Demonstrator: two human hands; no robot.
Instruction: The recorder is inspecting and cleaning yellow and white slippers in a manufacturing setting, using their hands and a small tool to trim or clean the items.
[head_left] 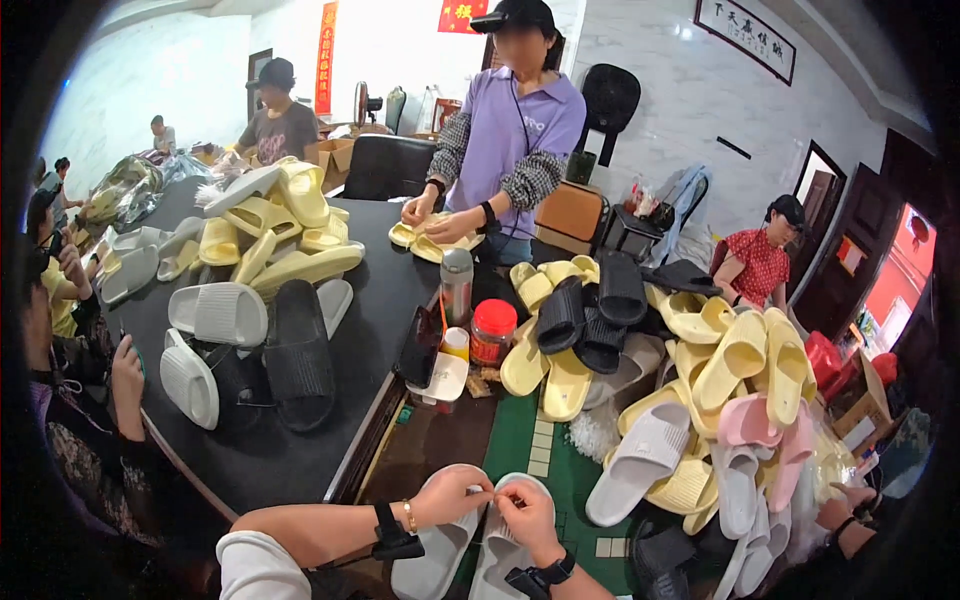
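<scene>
Two light grey slide slippers lie side by side at the table's near edge, a left slipper (pixel 432 565) and a right slipper (pixel 497 560). Over their straps, my left hand (pixel 452 495) and my right hand (pixel 527 512) meet with fingertips pinched together. Whatever sits between the fingers is too small to make out. My hands partly cover the slippers' upper parts. Close by on the right is a heap of slippers, with a grey slipper (pixel 640 462), yellow slippers (pixel 735 360) and a pink slipper (pixel 750 420) among them.
A red-lidded jar (pixel 492 332), a grey thermos (pixel 456 285) and a white container (pixel 440 380) stand ahead. More slippers (pixel 300 255) are piled on the dark table (pixel 375 240) at left. Across it, a person in purple (pixel 520 125) handles yellow slippers. Other people are at both sides.
</scene>
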